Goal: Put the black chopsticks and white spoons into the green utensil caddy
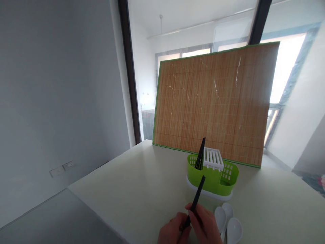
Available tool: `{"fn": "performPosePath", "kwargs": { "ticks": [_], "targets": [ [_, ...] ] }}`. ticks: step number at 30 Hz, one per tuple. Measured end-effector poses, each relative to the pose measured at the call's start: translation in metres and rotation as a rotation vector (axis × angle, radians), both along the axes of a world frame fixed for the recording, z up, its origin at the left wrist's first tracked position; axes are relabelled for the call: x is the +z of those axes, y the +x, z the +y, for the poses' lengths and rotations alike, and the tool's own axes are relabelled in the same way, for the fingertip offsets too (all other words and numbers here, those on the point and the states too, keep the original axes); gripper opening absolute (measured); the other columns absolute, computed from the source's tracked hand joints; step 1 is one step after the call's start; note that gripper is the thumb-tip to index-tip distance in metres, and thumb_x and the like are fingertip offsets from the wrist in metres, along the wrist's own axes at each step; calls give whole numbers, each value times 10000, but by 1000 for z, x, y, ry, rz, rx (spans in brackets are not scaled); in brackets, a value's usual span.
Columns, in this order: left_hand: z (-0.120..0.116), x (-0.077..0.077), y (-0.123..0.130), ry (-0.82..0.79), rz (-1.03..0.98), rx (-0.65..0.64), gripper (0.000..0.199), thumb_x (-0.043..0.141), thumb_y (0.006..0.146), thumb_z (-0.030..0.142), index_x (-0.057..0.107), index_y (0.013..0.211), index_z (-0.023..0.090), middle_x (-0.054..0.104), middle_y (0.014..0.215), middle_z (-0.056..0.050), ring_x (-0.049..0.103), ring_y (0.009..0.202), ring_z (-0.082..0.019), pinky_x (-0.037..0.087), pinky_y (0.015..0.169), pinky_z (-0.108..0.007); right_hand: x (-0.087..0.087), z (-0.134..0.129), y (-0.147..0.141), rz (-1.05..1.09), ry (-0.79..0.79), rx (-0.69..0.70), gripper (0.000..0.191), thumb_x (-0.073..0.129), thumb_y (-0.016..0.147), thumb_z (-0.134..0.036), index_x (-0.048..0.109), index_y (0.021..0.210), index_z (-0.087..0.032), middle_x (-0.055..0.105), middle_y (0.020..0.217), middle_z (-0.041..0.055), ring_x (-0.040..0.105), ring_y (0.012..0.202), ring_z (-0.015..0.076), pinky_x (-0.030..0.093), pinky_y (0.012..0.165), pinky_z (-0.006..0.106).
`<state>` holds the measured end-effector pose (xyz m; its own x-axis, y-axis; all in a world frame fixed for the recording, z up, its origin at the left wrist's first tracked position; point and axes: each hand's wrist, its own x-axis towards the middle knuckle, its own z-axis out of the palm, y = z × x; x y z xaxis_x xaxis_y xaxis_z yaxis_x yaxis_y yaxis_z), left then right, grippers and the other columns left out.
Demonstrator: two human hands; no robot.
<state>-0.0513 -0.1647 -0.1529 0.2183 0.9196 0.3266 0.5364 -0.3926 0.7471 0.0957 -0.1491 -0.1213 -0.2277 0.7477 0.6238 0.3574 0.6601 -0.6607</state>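
Observation:
Black chopsticks (197,196) slant upward between my two hands, just in front of a green basket (212,181) on a white base. My left hand (174,228) is closed around their lower end. Higher up, the fingers of my right hand (204,222) pinch the same chopsticks. How many they hold cannot be told. More black chopsticks (200,156) stand in the basket's left compartment. A white slatted rack (213,158) sits across the basket's middle. Several white spoons (234,230) lie on the table beside my right hand, their handles partly hidden.
The white table (142,186) carries everything. Behind the basket a bamboo mat (213,105) with green edging stands upright against the glass partition. A grey wall (63,84) with sockets is on the left, and the table's left edge runs diagonally toward the bottom.

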Motion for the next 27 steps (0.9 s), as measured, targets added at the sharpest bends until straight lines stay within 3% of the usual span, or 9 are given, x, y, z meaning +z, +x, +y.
{"fn": "performPosePath", "kwargs": {
  "ticks": [6, 9, 13, 18, 22, 27],
  "targets": [
    [7, 7, -2, 132, 143, -57, 203, 483, 822, 278, 575, 999, 245, 656, 895, -23, 605, 816, -160, 497, 735, -259, 0, 7, 7, -119, 15, 4, 104, 400, 917, -264, 496, 944, -234, 596, 774, 0, 584, 681, 140, 439, 634, 231],
    [6, 21, -11, 101, 19, -90, 290, 507, 819, 284, 544, 1105, 258, 621, 1034, -33, 588, 865, -149, 505, 722, -232, 2, 8, 8, -115, -46, 2, 126, 380, 930, -278, 497, 919, -231, 593, 782, -1, 576, 691, 136, 428, 634, 228],
    [9, 52, -20, 43, -237, -57, 335, 439, 874, 314, 482, 1204, 271, 575, 1108, -44, 566, 817, -115, 491, 622, -185, 4, 6, 6, -140, -51, 32, 125, 373, 933, -272, 489, 923, -227, 589, 791, -4, 566, 691, 130, 415, 630, 224],
    [14, 93, -13, 50, -308, -185, 308, 523, 836, 321, 565, 1133, 251, 620, 982, -27, 556, 743, -104, 448, 579, -170, 1, 4, -2, -239, 175, 36, 81, 378, 916, -237, 453, 894, -217, 573, 730, 2, 544, 609, 129, 407, 576, 225],
    [14, 111, -5, 14, -201, -266, 159, 574, 797, 294, 679, 875, 204, 645, 771, -13, 558, 688, -106, 426, 573, -168, 1, 7, -5, -251, 333, 6, 70, 362, 908, -209, 431, 899, -221, 586, 720, 7, 551, 586, 128, 408, 548, 218],
    [25, 138, -9, -48, -282, -285, 184, 587, 787, 318, 681, 848, 172, 655, 734, -19, 548, 581, -90, 444, 527, -180, 3, 6, -1, -258, 251, -24, 108, 411, 878, -191, 416, 984, -213, 556, 695, -14, 531, 565, 118, 395, 528, 211]
  ]
}}
